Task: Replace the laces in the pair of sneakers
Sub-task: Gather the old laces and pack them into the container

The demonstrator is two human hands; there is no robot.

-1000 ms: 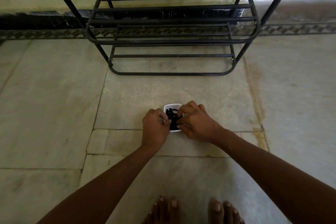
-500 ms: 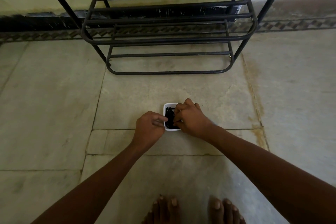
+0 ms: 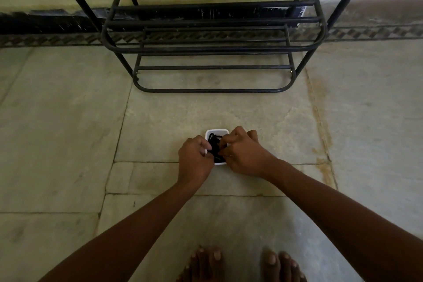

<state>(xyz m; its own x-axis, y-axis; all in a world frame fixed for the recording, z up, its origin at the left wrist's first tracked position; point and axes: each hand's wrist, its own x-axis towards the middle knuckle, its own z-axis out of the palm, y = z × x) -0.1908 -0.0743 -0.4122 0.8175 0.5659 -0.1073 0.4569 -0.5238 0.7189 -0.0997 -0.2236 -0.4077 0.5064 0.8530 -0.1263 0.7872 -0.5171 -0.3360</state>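
Observation:
A small white container point(image 3: 217, 131) sits on the stone floor and holds a tangle of black laces point(image 3: 214, 142). My left hand point(image 3: 194, 158) is at the container's left edge, its fingers pinched against the laces and the rim. At the right edge, my right hand point(image 3: 243, 153) has its fingertips closed on the black laces. The near part of the container is hidden by both hands. No sneakers are in view.
A black metal shoe rack point(image 3: 212, 48) with bare shelves stands against the wall behind the container. My bare feet point(image 3: 240, 263) are at the bottom edge. Stone floor slabs point(image 3: 68, 133) spread left and right.
My left hand, which had drawn back to the left half a second ago, has come back to the container's left edge. My right hand stays at the laces.

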